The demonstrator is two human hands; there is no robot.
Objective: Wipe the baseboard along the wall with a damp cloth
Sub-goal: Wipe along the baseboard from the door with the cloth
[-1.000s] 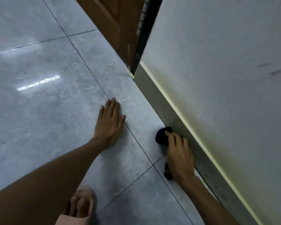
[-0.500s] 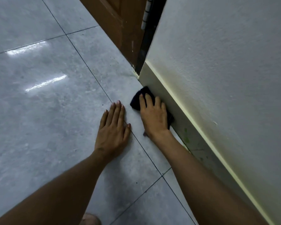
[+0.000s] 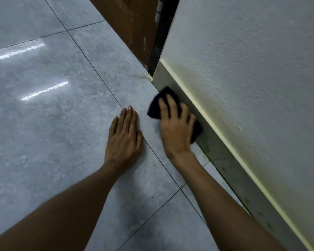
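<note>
Pressing against the grey baseboard point(image 3: 172, 84) near its far end, the dark cloth point(image 3: 155, 108) lay mostly under the right hand point(image 3: 176, 127), its bunched edge showing beyond the fingertips and at the side of the palm nearest the wall. That hand was spread almost flat, fingers slightly apart, pinning the cloth to the baseboard rather than gripping it in a fist. The cloth sat where the baseboard met the tiled floor point(image 3: 43, 124), a little short of the corner by the brown wooden door point(image 3: 132, 24). Green specks marked the baseboard nearer the camera. The left hand point(image 3: 124, 140) lay open, palm down on the floor just beside the right, holding nothing, close to a tile joint
</note>
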